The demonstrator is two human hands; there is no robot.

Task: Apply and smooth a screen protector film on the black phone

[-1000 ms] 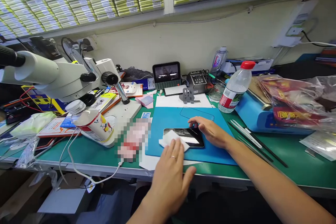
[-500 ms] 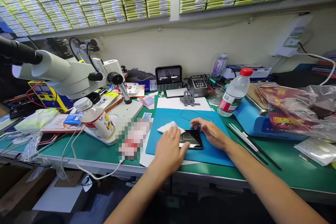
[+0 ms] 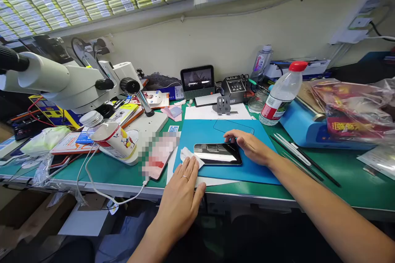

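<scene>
A dark glossy phone (image 3: 217, 154) lies flat, screen up, on the blue mat (image 3: 197, 129), with bright reflections across its glass. Pressed under the outstretched fingers of my left hand (image 3: 182, 189) is a crumpled white wipe (image 3: 188, 154), at the phone's left end. A ring sits on one of that hand's fingers. My right hand (image 3: 249, 146) rests at the phone's upper right corner, fingers loosely bent and apart, with nothing visible in them. Whether its fingertips touch the phone's edge I cannot tell. Behind the phone, a thin black frame outline (image 3: 234, 125) lies on the mat.
A second phone (image 3: 162, 156), partly blurred out, lies left of the mat on a cable. Further left stand a tilted drink bottle (image 3: 115, 139) and a microscope (image 3: 70, 82). On the right are a red-capped bottle (image 3: 279, 98), several tweezers-like tools (image 3: 296, 154) and a blue machine (image 3: 296, 127).
My left hand has slid left and toward me with the wipe, uncovering more of the phone's screen. My right hand stays by the phone's corner. The camera view has shifted slightly.
</scene>
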